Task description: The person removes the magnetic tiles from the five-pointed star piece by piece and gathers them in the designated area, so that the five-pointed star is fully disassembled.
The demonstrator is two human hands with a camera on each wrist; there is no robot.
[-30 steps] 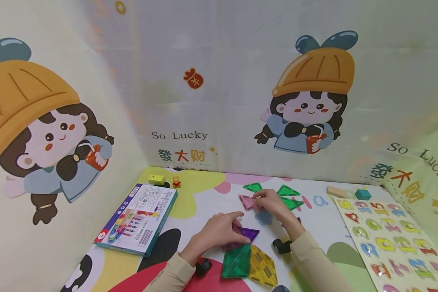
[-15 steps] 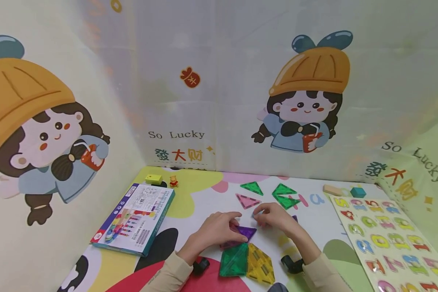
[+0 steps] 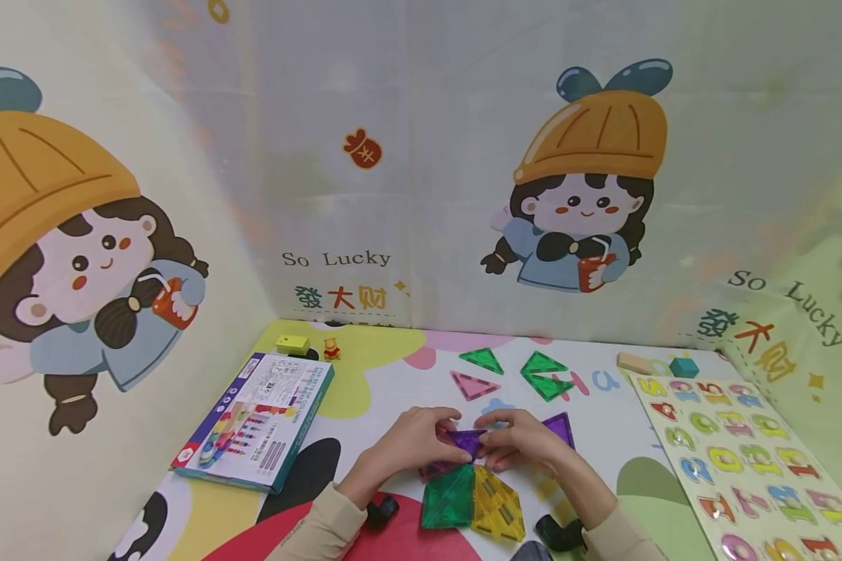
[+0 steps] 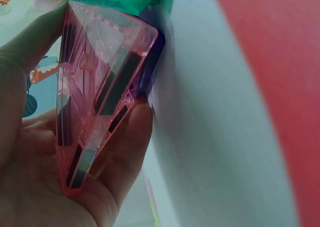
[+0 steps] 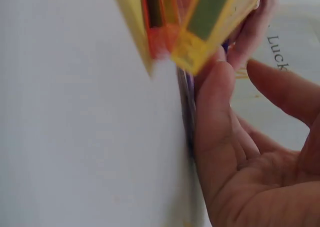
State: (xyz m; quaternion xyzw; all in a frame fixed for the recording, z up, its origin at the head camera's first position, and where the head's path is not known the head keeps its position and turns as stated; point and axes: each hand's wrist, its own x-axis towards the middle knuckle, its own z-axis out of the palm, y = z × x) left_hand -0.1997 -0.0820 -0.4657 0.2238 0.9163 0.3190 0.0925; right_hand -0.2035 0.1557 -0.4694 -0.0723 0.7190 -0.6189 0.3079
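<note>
In the head view, my left hand (image 3: 415, 440) grips the pink translucent magnetic tiles (image 4: 87, 107) at the left of a small cluster, thumb and fingers around them in the left wrist view. A purple tile (image 3: 466, 442) stands out between my two hands. The green tile (image 3: 447, 499) and yellow tile (image 3: 498, 505) form the cluster's near side. My right hand (image 3: 519, 442) is at the cluster's right; in the right wrist view its thumb touches the tiles beside the yellow tile (image 5: 205, 27), and the gap between thumb and forefinger holds nothing.
Loose green triangles (image 3: 546, 375) and a pink triangle (image 3: 474, 385) lie beyond the hands. Another purple triangle (image 3: 561, 428) is behind the right hand. A boxed toy (image 3: 260, 421) lies left, a number board (image 3: 744, 460) right. Small blocks (image 3: 684, 367) sit at the back.
My right hand has let go of the pink triangle, leaving it on the table, and has come back toward me to the tile cluster. The left hand keeps its grip in place.
</note>
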